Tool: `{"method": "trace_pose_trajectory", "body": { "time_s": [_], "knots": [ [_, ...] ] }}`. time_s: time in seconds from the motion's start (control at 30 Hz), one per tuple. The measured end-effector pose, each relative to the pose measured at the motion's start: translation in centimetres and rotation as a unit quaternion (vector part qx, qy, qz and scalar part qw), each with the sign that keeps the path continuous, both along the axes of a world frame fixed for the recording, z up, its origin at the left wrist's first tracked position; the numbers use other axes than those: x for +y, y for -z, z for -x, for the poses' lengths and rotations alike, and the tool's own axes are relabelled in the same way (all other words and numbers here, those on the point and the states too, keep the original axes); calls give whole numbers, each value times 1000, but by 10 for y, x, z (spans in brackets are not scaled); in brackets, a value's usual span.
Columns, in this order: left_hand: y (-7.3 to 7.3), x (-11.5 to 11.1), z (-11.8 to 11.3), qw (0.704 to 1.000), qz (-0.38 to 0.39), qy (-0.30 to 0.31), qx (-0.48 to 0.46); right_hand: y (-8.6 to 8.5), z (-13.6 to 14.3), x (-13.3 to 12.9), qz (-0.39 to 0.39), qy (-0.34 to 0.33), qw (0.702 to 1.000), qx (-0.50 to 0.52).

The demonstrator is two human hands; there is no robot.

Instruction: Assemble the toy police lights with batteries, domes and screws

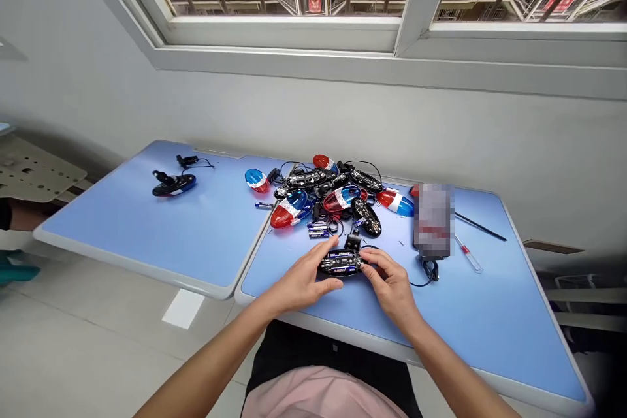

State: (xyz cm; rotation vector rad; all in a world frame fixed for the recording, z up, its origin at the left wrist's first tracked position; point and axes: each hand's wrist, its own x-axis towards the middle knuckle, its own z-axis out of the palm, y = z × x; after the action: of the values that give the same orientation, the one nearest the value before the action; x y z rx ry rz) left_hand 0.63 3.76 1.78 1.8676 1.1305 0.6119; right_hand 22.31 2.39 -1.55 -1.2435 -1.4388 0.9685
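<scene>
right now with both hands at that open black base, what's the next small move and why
I'd probably steady the black base with the left hand and gently press its blue batteries with the right hand. The batteries lie exposed, the hands are at opposite ends of the base, and whether every battery is fully seated is too small to tell.

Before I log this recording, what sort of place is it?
Possibly a small workroom or classroom: blue-topped desks stand below a window, with red-and-blue plastic shells and loose batteries spread over them.
</scene>
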Motion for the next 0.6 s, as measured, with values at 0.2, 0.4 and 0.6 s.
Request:
{"method": "trace_pose_trajectory", "body": {
  "time_s": [0.2,0.4,0.6],
  "knots": [
    [2,-11,0,998,0,-64,-5,0,-1,-1,-6,-14,1000,-4],
    [17,-16,-16,992,-53,-112,-19,3,3,-3,-21,5,1000,13],
    [26,-19,-12,992,-52,-117,-20,-10,-25,-22,-67,64,991,-96]
  ]
}}
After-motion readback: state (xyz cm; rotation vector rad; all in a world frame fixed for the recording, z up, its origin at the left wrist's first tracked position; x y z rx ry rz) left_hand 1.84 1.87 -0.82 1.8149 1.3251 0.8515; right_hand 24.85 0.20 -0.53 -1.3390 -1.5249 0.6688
